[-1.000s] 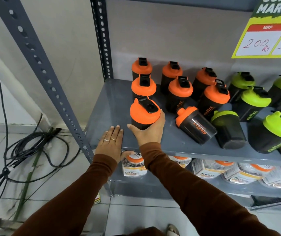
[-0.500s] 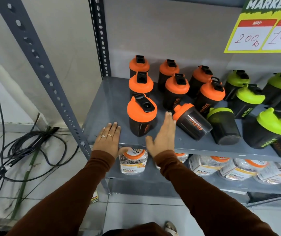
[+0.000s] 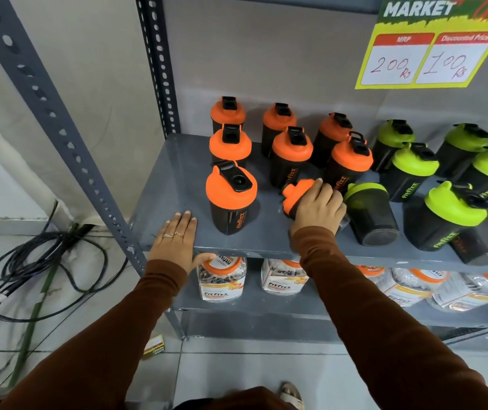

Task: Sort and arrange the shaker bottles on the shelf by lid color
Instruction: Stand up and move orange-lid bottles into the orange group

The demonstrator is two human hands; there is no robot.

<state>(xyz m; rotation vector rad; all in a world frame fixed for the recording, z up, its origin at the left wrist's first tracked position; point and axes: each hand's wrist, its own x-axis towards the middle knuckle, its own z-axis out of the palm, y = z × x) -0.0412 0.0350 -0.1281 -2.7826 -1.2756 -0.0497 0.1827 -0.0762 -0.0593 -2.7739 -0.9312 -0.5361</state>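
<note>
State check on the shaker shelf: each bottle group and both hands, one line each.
Front orange-lid shaker: upright, free.
Tipped orange-lid shaker: on its side, under right hand.
Lidless-cap green shaker: tilted, on shelf.
Back orange-lid shakers: upright.
Green-lid shakers: upright, grouped right.
Left hand: flat on shelf edge.
Right hand: grip closing on tipped shaker.

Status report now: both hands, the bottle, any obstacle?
Left hand flat on shelf edge. Right hand on tipped orange-lid bottle. Tipped green-lid bottle close beside.
</note>
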